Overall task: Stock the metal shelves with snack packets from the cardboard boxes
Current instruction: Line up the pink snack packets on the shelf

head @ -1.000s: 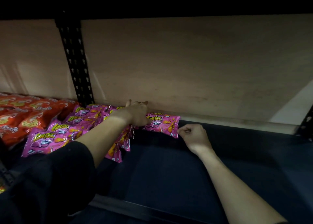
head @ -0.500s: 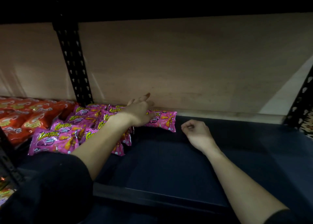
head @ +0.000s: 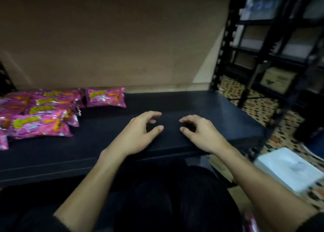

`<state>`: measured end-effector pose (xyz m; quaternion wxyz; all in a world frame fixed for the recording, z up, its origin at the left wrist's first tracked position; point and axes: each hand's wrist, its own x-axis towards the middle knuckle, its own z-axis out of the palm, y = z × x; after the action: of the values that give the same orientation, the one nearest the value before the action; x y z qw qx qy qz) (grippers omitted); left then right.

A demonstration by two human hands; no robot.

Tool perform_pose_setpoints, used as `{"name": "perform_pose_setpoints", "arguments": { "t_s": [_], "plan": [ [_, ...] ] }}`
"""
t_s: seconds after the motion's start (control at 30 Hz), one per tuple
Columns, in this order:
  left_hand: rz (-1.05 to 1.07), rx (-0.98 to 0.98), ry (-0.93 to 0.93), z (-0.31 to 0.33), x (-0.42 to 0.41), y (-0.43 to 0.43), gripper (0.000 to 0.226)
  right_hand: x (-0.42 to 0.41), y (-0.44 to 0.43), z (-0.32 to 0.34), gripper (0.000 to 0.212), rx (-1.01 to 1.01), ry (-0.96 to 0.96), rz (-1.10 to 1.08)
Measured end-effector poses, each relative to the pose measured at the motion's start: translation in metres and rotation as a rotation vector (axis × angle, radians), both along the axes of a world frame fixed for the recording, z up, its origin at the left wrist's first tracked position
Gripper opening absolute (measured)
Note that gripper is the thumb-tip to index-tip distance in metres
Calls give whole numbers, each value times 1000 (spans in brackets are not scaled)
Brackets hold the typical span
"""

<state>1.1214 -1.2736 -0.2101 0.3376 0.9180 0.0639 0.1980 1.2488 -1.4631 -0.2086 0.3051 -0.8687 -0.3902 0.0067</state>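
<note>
Head view: dark shelf (head: 192, 105), patterned floor (head: 254, 107).

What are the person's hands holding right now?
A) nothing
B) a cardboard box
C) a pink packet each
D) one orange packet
A: the left hand and right hand are both empty and loosely curled over the dark shelf, apart from the pink packets at its left.
</note>
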Motion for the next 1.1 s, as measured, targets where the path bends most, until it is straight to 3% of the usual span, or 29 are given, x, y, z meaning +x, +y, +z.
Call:
{"name": "perform_pose_setpoints", "arguments": {
  "t_s": [0.27, 0.4, 0.57, 0.8, 0.9, 1.1],
  "plan": [
    [-323, 64, -24, -17, 36, -119, 42, -31, -139, -25, 30, 78, -59, -280],
    [-485, 52, 5, -34, 52, -174, 38, -50, -193, -59, 25, 78, 9, -361],
    [-660, 160, 203, -79, 72, -230, 34, -64, -255, -120, 24, 1, 183, -491],
    [-831, 349, 711, -135, 123, -290, 44, -52, -329, -214, 27, -281, 595, -587],
    [-874, 452, 806, -162, 156, -313, 42, -39, -351, -249, 23, -451, 741, -568],
    [-952, 612, 940, -227, 192, -363, 39, -18, -362, -308, 39, -939, 1054, -361]
  ]
}}
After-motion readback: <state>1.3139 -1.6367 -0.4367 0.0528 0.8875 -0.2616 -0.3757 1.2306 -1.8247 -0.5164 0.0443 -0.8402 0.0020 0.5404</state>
